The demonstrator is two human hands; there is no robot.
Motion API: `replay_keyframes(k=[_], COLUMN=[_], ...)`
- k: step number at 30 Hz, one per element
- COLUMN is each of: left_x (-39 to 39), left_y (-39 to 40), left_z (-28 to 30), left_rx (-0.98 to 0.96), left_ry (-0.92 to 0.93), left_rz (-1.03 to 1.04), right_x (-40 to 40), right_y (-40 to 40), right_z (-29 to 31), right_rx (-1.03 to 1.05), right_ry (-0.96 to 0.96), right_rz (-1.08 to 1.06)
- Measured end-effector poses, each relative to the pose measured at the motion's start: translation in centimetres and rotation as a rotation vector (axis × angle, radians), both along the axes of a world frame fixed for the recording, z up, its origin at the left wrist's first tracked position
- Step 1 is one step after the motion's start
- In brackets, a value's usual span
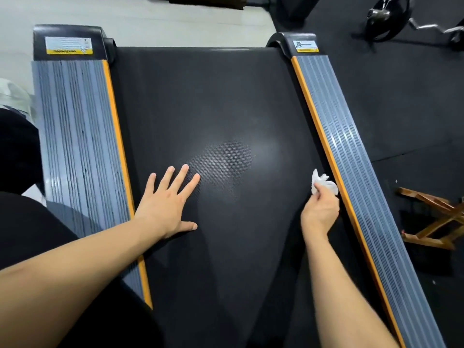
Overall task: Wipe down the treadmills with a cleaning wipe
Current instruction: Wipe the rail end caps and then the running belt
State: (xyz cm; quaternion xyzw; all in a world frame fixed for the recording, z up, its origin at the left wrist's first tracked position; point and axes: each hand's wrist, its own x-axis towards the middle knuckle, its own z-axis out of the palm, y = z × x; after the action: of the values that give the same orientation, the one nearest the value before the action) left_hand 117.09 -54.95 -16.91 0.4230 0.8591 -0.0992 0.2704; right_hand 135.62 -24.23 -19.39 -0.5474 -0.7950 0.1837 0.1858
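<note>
One treadmill belt [200, 109], two grey side rails [80, 136], one wipe [324, 183]. Your left hand [168, 204] lies flat on the belt, fingers spread, holding nothing. Your right hand [320, 209] pinches the crumpled wipe at the belt's right edge, against the right rail [356, 172]. Wooden stand [431, 217] on the floor beyond, cut off at the frame edge; rail labels unreadable.

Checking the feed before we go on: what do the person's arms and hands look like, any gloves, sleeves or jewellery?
Both forearms are bare as far as the frame shows, with no sleeves. The left hand and right hand wear no gloves. No rings show on the left hand's fingers; the right hand's are mostly hidden. No watch or band shows on either wrist. Dark clothing sits at the lower left edge.
</note>
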Motion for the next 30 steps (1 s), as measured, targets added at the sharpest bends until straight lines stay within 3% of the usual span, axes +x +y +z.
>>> replay_keyframes(k=[3,6,9,11,13,16,19,24,30], left_x=[0.2,0.0,-0.3,-0.5,-0.6,-0.5,-0.5,-0.5,-3.6], left_y=[-0.9,-2.8,-4.1,-4.3,-4.2,-4.2,-4.2,-4.4,-4.1], left_z=[0.2,0.2,0.1,0.0,-0.2,-0.2,-0.1,0.2,1.0], left_rx=[0.024,0.030,0.040,0.062,0.073,0.086,0.094,0.072,0.077], left_ry=[0.031,0.067,0.086,0.084,0.076,0.069,0.052,0.075,0.216], left_rz=[-0.038,-0.058,-0.054,-0.055,-0.046,-0.035,-0.021,-0.011,-0.020], right_x=[-5.8,-11.0,-12.9,-12.2,-11.0,-8.9,-9.9,-10.1,-12.0], right_y=[-6.2,-14.6,-16.3,-11.9,-5.5,0.6,-1.0,-4.3,-4.4], right_z=[-0.4,-0.9,-0.1,-0.2,-0.5,-0.4,-0.2,0.2,1.1], right_rx=[0.053,0.102,0.123,0.210,0.277,0.127,0.001,-0.107,-0.097], right_ry=[0.199,0.145,0.132,0.065,-0.029,-0.102,-0.083,-0.015,-0.018], right_rz=[0.312,0.828,1.103,1.070,0.849,0.437,0.154,0.251,0.420])
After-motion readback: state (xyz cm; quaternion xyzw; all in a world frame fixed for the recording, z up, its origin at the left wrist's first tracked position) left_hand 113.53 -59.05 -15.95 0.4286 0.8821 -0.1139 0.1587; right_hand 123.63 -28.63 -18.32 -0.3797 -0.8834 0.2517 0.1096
